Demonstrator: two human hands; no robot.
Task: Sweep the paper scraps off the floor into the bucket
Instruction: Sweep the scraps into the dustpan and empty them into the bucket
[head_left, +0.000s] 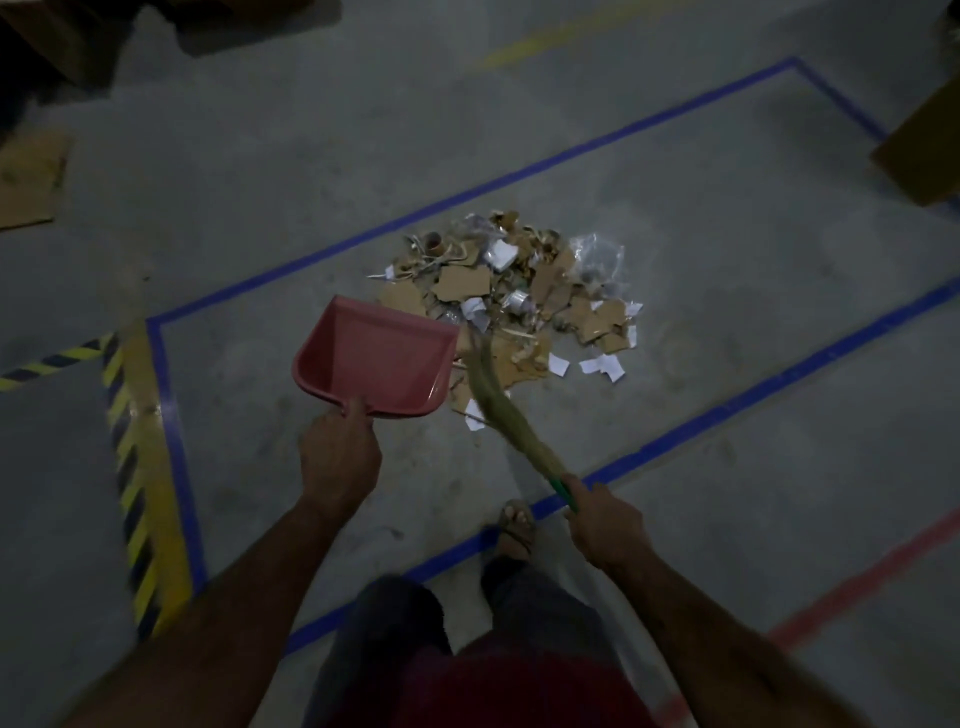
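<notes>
While blue tape (519, 176) borders the scraps (519, 291), cardboard (31, 182) lies apart.

The dustpan (371, 358) hides the scraps (519, 291) at the pile's eight o'clock edge, and its handle is buried under the left hand (340, 457). The broom (498, 400) bristles are blurred. A cardboard box (924, 150) at three o'clock is cut off by the edge.

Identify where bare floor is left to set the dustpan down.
Bare floor lies between the scrap pile and the blue tape on the right, and below the dustpan. Crowded where the broom meets the pile.
</notes>
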